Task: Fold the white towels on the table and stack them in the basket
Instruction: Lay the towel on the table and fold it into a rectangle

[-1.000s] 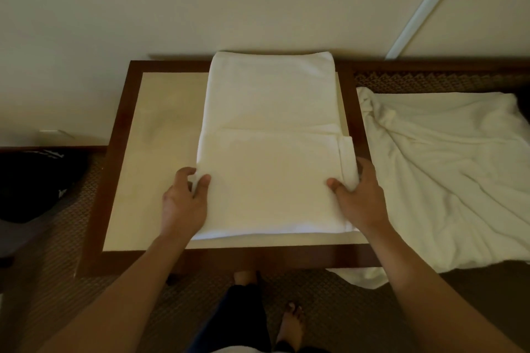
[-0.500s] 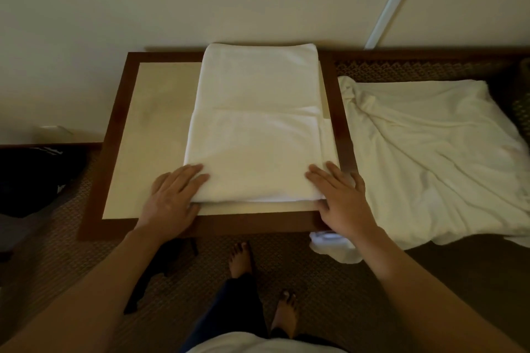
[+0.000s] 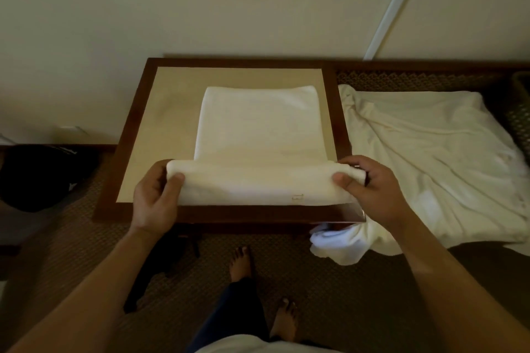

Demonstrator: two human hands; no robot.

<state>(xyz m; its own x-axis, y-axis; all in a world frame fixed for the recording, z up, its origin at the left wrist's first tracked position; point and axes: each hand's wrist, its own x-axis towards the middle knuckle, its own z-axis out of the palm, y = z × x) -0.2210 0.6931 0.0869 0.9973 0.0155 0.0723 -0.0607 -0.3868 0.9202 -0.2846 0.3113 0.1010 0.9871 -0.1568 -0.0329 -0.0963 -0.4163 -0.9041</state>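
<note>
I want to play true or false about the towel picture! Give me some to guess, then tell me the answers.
1. Both hands hold the towel on the table. True: the left hand and right hand grip its near edge.
2. The towel lies fully flat. False: its near edge is lifted.
3. A crumpled sheet lies right of the table. True.
4. The person wears shoes. False: the feet are bare.

Bare forearms, dark trousers, bare feet
</note>
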